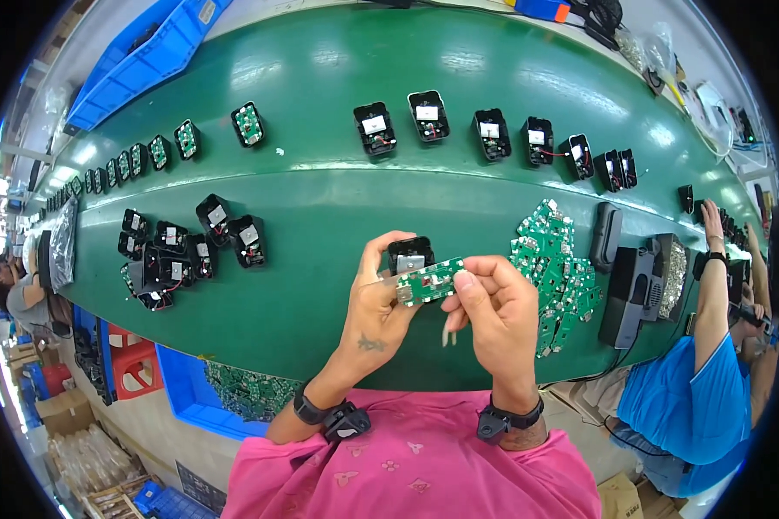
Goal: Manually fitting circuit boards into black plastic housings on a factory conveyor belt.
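My left hand (377, 313) grips a small black plastic housing (409, 246) with a pale block inside it. Just in front of that housing, my right hand (498, 313) pinches the right end of a green circuit board (430, 281). The board is tilted, and its left end lies by my left fingertips; a silver connector shows there. Below my right fingers a thin pale two-pronged tip (448, 336) sticks out, perhaps tweezers. To the right of my right hand spreads a heap of loose green circuit boards (556, 268).
Black housings (492, 134) stand in a row at the back; others with boards (247, 124) run to the left. A cluster of housings (171, 251) sits at left. Right of the board heap is a black device (632, 294). A co-worker in blue (692, 381) reaches over the table's right end.
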Available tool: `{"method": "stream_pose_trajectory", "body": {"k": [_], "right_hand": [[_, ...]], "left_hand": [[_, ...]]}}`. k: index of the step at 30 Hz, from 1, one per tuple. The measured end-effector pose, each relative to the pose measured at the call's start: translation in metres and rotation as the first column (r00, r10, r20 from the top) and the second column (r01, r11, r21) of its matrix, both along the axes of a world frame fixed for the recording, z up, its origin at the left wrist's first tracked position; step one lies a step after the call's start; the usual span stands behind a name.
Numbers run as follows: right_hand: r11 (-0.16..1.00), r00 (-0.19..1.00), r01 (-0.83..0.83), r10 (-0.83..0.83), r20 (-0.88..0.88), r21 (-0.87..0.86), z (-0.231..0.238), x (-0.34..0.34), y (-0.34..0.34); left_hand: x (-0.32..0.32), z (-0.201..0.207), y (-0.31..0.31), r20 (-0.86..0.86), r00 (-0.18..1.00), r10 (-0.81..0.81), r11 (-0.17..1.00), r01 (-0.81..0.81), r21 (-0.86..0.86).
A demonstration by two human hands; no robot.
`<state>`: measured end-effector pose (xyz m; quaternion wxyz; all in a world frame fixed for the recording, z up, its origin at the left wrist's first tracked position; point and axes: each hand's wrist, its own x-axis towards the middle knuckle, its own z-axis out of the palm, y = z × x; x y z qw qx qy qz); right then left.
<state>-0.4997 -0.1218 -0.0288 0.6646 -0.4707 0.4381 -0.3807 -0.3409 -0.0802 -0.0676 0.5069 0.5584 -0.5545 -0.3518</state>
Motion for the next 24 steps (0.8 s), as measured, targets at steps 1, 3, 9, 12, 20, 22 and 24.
{"method": "stream_pose_trajectory", "body": {"k": [1, 3, 9, 12, 20, 22, 24], "right_hand": [[1.0, 1.0, 0.023, -0.023, 0.003, -0.005, -0.001, -0.001, -0.001], [0.999, 0.999, 0.048, -0.048, 0.011, 0.003, -0.002, -0.001, -0.003], [1.0, 0.997, 0.017, -0.018, -0.079, -0.016, -0.009, -0.003, -0.004], [0.997, 0.979, -0.011, -0.003, -0.206, -0.07, -0.013, -0.003, -0.003], [0.868, 0.932, -0.064, -0.125, -0.339, -0.493, -0.015, -0.004, -0.005], [0.797, 0.921, -0.169, -0.082, -0.381, -0.58, -0.019, -0.002, -0.011], [0.792, 0.916, -0.185, -0.075, -0.394, -0.581, -0.02, -0.001, -0.011]], "left_hand": [[0.0, 0.005, 0.0, -0.024, 1.0, 0.004, 0.998, -0.002, 0.064], [0.002, 0.007, 0.0, -0.048, 0.999, 0.008, 0.992, -0.002, 0.127], [-0.003, 0.021, -0.003, -0.072, 0.997, -0.034, 0.991, 0.043, 0.125], [-0.007, 0.024, -0.002, -0.499, 0.867, 0.002, 0.982, 0.092, 0.165], [-0.007, 0.019, -0.005, -0.528, 0.848, -0.049, 0.961, 0.184, 0.205], [-0.01, 0.017, -0.004, -0.524, 0.851, -0.04, 0.963, 0.172, 0.205], [-0.014, 0.019, -0.003, -0.583, 0.812, 0.024, 0.965, 0.133, 0.226]]}}
